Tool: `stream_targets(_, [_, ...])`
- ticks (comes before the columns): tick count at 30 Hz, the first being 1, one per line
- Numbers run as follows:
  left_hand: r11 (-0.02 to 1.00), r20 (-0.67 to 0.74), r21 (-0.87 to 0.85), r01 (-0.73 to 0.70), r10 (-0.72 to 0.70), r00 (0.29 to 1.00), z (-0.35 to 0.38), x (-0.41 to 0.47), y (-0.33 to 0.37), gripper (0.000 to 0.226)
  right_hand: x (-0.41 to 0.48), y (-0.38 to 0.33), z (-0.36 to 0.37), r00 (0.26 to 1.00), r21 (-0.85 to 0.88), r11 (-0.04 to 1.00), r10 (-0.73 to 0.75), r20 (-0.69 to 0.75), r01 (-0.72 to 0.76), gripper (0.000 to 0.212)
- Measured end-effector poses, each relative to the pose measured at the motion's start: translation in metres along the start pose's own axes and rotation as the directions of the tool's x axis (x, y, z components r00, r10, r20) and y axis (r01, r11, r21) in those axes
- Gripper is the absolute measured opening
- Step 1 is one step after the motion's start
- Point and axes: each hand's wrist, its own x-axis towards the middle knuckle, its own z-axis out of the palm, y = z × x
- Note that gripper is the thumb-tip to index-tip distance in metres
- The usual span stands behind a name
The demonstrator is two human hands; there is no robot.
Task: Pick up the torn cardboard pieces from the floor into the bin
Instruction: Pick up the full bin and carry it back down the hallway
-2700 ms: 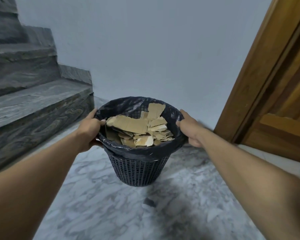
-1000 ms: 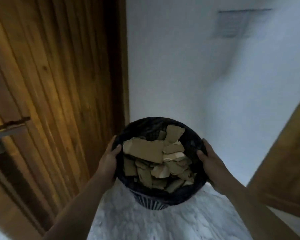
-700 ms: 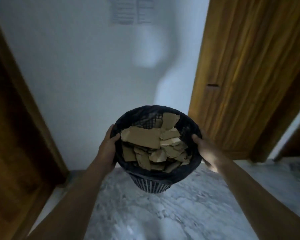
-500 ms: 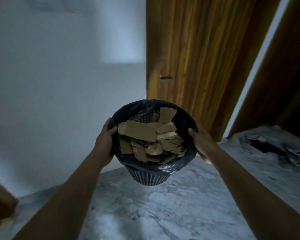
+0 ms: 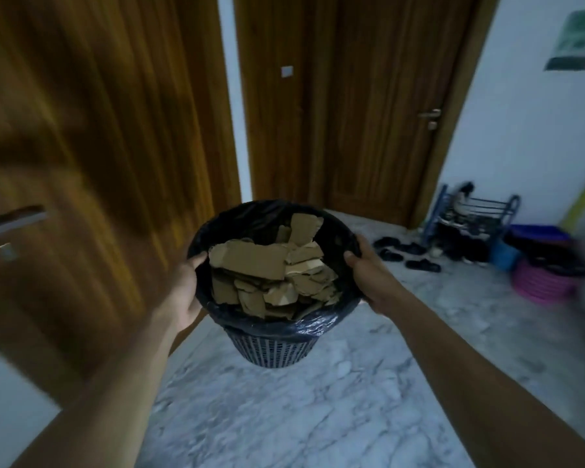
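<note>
Your left hand (image 5: 183,292) grips the left rim of the bin (image 5: 274,349), thumb hooked inside; your right hand (image 5: 368,278) grips the right rim likewise. The bin is held clear above the marble floor (image 5: 284,417). Torn cardboard pieces (image 5: 250,261) lie heaped inside the bin. Beyond the bin stands a wooden door (image 5: 352,113), and to the bin's far right a shoe rack (image 5: 470,224).

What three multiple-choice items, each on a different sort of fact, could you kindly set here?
1. The shoe rack stands: A) right of the bin; B) left of it; C) inside it.
2. The bin's liner is: A) white; B) black; C) pink.
3. The bin is: A) set on a stair; B) held by both hands; C) empty.
A, the rack sits far right; B, dark plastic covers the rim; B, left hand and right hand grip it above the floor.
</note>
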Motion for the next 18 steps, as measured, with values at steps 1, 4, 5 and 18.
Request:
stream_targets(1, [1.000, 0.054, 0.005, -0.006, 0.006, 0.999, 0.022, 0.023, 0.000, 0.041, 0.017, 0.003, -0.017, 0.999, 0.004, 1.000, 0.000, -0.048, 0.001, 0.053])
stream_targets(4, [0.999, 0.198, 0.010, -0.040, 0.037, 0.979, 0.090, 0.095, -0.002, 0.042, 0.059, 0.006, -0.068, 0.982, 0.013, 1.000, 0.001, -0.189, 0.001, 0.053])
stream_targets(5, [1.000, 0.241, 0.003, -0.031, 0.029, 0.970, 0.115, 0.115, 0.001, 0.044, 0.072, 0.006, -0.085, 0.971, 0.015, 1.000, 0.005, -0.241, -0.001, 0.053])
stream_targets(18, [0.967, 0.681, 0.238, 0.088, -0.231, 0.695, 0.501, 0.301, -0.055, 0.053, 0.178, 0.028, -0.339, 0.640, 0.107, 0.992, 0.122, -0.759, -0.063, 0.051])
